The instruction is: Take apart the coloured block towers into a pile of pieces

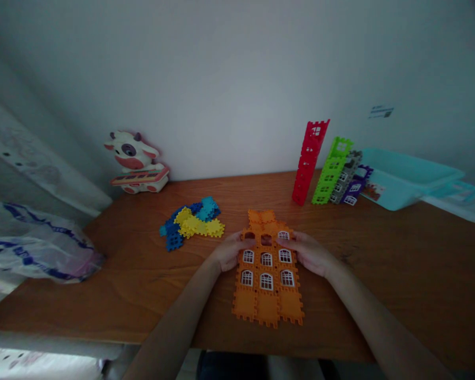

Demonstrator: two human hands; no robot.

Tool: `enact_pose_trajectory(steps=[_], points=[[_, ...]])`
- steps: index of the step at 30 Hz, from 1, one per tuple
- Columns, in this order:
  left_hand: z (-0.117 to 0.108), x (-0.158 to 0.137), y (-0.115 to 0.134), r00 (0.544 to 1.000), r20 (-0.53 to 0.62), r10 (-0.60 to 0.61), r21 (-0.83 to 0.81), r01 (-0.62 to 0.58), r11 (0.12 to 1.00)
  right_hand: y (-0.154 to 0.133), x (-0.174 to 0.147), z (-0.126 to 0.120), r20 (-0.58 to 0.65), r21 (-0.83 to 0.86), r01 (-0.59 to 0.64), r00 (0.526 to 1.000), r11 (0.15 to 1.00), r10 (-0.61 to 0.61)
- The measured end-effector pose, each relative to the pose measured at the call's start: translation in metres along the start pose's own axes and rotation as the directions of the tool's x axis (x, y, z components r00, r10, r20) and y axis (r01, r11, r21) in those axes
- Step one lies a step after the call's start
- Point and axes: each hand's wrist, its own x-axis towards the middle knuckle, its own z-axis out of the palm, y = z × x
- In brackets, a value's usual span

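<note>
**Orange panel (266,270) joined, windows partly filled**

The orange panel lies low over the near part of the counter (122,295), between the person's two hands. The left hand (228,253) grips its left edge, with the thumb over the front; the right hand (310,254) grips the opposite edge the same way.

Three columns of tiles are linked together, with plain tiles along the bottom. White window inserts (266,282) fill the two rows above. In the next row up, the right opening has one, while the middle opening shows none; the left seems bare too, though the thumb partly hides it. By that look, the panel is mostly assembled, with those openings unfilled.

Farther back, a red column (309,161), a green column (332,171) and a purple column (355,186) stand built. Yellow tiles (198,226) and blue tiles (174,240) lie heaped on the left.
</note>
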Motion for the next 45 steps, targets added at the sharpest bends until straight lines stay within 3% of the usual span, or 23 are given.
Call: enact_pose_trajectory(steps=[3,9,14,19,32,40,45], points=[[-0.001,-0.004,0.003,0.999,0.040,-0.021,0.074,0.018,0.997,0.001,0.000,0.002,-0.027,-0.043,0.054,0.998,0.998,-0.055],[-0.001,-0.011,0.007,0.995,0.097,-0.038,0.170,0.021,0.985,-0.003,0.001,0.001,-0.196,0.005,0.110,0.975,0.994,-0.106],[0.003,-0.007,0.003,1.000,0.006,0.010,0.081,-0.010,0.997,0.001,0.001,0.000,-0.101,-0.019,0.074,0.992,0.997,-0.075],[0.006,-0.004,0.002,0.998,-0.054,0.036,0.011,-0.036,0.999,0.005,0.002,0.000,-0.097,-0.049,0.141,0.985,0.989,-0.145],[0.002,0.000,0.000,0.997,-0.045,0.057,-0.112,-0.061,0.992,0.000,-0.001,0.002,-0.069,-0.123,0.159,0.983,0.980,-0.169],[0.005,-0.006,0.003,0.999,0.017,0.051,-0.014,-0.050,0.999,0.004,0.002,-0.007,-0.095,-0.189,0.160,0.979,0.969,-0.180],[0.013,-0.009,0.003,0.993,0.031,0.116,0.080,-0.118,0.990,0.002,0.002,-0.006,-0.106,-0.200,0.184,0.972,0.962,-0.208]])
